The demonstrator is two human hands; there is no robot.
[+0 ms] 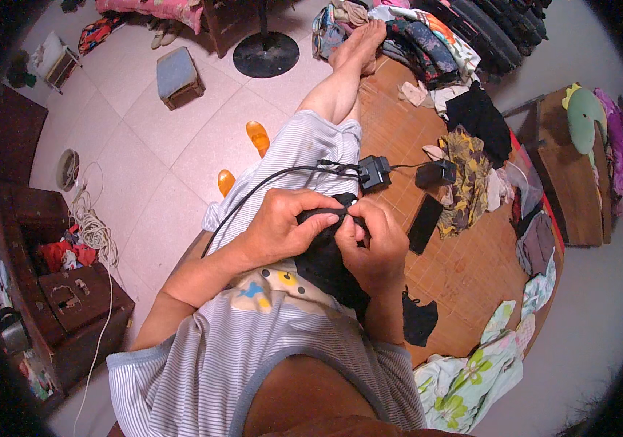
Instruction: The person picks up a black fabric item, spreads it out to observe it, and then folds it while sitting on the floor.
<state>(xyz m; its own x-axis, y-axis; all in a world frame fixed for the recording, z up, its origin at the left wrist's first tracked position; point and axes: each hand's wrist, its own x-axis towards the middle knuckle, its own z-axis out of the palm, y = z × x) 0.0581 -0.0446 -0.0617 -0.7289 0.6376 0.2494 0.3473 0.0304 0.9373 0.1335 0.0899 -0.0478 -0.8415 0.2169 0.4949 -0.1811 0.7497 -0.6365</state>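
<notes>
My left hand point(295, 221) pinches the edge of a black cloth point(328, 262) between thumb and fingers over my lap. Close against it, my right hand point(374, 237) pinches the same cloth, with a tiny white spot showing at the fingertips. The rest of the cloth hangs down over my striped shirt. Whether a small tool is between the fingers cannot be told. Just beyond the hands, a black box with cables point(374, 173) lies beside my leg, and a black cable point(273, 177) curves over my striped trousers.
On the brown mat point(470, 273) lie a dark phone-like slab point(425, 224), a black box point(435, 173), a yellow-patterned cloth point(461, 180) and a small black garment point(419, 319). A stool point(176, 71), orange slippers point(257, 137) and a round black stand base point(266, 54) are on the tiled floor.
</notes>
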